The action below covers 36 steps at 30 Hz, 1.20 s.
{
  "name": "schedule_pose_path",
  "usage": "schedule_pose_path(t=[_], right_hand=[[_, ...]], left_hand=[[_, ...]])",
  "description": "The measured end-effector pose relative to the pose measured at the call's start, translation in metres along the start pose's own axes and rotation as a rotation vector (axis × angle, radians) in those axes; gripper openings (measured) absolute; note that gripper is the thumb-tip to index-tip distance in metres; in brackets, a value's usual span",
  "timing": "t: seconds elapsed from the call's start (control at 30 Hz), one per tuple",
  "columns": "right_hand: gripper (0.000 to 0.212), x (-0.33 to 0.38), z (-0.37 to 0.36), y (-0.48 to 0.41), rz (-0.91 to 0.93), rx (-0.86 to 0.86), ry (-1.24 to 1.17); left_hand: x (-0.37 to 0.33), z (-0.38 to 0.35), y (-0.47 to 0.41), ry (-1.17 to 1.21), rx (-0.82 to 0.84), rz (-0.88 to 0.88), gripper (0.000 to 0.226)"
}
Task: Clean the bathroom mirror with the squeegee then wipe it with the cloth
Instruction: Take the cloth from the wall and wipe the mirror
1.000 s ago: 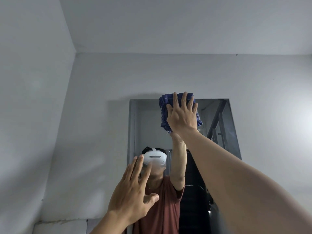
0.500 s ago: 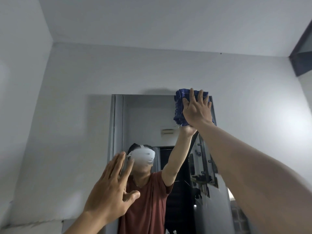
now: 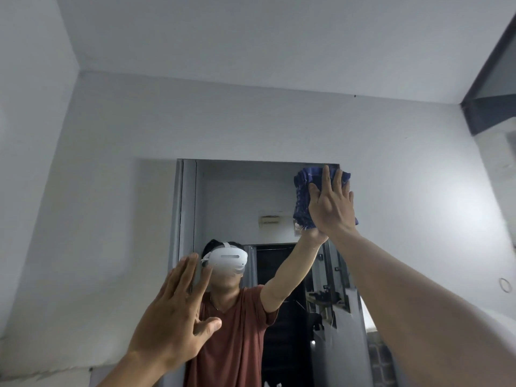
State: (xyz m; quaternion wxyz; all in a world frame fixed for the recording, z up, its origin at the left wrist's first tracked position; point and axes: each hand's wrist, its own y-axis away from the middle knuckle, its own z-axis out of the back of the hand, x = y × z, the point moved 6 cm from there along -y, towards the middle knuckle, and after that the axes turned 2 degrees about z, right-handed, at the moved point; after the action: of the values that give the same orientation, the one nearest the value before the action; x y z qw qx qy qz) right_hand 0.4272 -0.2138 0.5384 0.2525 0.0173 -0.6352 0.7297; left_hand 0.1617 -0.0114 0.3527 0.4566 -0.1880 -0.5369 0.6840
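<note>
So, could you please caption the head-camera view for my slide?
The right hand presses a blue cloth to the mirror's top right corner; the open left hand is raised lower left.

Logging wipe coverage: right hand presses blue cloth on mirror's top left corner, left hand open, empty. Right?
No. Head view: right hand presses the blue cloth on the top right corner of the mirror, not left; left hand open, empty.

Nubbly blue cloth on glossy mirror, matt wall
</note>
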Motion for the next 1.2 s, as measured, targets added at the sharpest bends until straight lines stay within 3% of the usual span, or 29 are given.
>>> schedule_pose_path(t=[0.23, 0.4, 0.53, 0.73, 1.2], right_hand=[[0.069, -0.004, -0.014, 0.041, -0.022, -0.069, 0.207], [0.070, 0.025, -0.027, 0.039, -0.020, -0.042, 0.067], [0.065, 0.065, -0.035, 0.034, 0.038, -0.041, 0.044], [0.059, 0.132, -0.048, 0.033, 0.163, -0.024, 0.052], [0.068, 0.243, -0.083, 0.050, 0.397, 0.059, 0.123]], left_hand=[[0.002, -0.002, 0.000, -0.036, 0.040, 0.005, 0.104], [0.002, -0.002, 0.001, -0.023, 0.037, 0.003, 0.107], [-0.002, -0.001, 0.004, -0.009, 0.015, -0.003, 0.107], [-0.009, -0.010, 0.039, -0.006, 0.008, 0.008, 0.086], [-0.011, -0.013, 0.057, -0.049, 0.033, -0.043, 0.081]])
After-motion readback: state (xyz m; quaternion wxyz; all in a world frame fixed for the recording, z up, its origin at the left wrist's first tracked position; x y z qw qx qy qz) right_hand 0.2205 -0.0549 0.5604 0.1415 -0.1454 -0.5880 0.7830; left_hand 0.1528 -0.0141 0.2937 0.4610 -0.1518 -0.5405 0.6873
